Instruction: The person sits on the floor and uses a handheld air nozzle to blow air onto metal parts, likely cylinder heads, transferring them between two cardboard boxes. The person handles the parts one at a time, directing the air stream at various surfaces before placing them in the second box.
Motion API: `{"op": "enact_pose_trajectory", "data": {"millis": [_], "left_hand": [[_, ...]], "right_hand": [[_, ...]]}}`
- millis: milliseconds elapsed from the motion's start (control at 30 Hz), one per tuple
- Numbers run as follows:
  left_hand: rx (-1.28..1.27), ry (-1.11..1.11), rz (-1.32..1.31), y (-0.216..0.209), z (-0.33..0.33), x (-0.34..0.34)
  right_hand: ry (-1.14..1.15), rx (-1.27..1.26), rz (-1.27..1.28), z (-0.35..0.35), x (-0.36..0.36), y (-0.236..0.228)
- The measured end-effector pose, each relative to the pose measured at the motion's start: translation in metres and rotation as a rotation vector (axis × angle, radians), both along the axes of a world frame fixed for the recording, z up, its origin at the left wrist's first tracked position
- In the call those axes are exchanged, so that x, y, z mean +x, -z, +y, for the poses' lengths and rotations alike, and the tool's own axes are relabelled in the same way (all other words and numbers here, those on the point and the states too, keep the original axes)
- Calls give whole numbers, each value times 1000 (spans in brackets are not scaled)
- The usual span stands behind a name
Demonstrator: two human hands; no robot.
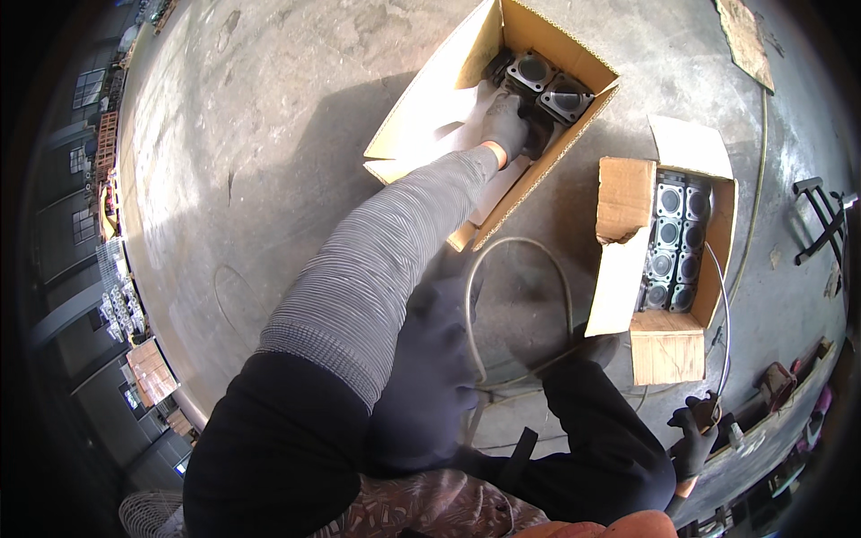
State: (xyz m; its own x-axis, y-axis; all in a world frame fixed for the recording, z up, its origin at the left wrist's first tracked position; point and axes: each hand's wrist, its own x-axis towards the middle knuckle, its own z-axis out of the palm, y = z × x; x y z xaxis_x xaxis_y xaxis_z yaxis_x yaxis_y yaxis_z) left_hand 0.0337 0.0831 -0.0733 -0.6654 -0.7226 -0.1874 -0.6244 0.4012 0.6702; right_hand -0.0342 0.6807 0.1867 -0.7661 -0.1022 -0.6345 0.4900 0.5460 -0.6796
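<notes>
My left arm, in a grey ribbed sleeve, reaches into a large cardboard box. There my grey-gloved left hand is closed against a dark flanged metal cylinder part, its fingertips partly hidden. This part sits tilted beside another with a square flange and round top. White sheeting lines the box. At lower right, my dark-gloved right hand is closed on the brown and dark handle of a tool with a long, thin, curved tube. The tube arcs up towards a smaller box.
That smaller cardboard box stands open at right, packed with two rows of similar flanged parts. A hose loops over the concrete floor. A black metal stand, flat cardboard and a bench lie further right.
</notes>
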Motion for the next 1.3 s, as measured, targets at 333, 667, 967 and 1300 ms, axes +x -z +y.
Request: {"op": "enact_pose_trajectory", "data": {"millis": [333, 667, 967, 1300], "left_hand": [[-10, 300, -350, 9, 14, 17], [-147, 296, -402, -3, 26, 12], [-97, 481, -427, -2, 7, 16], [311, 378, -97, 92, -42, 35]], "right_hand": [[-41, 18, -32, -8, 4, -1], [-5, -2, 2, -15, 7, -5], [27, 26, -4, 1, 8, -6], [93, 15, -42, 44, 13, -4]]}}
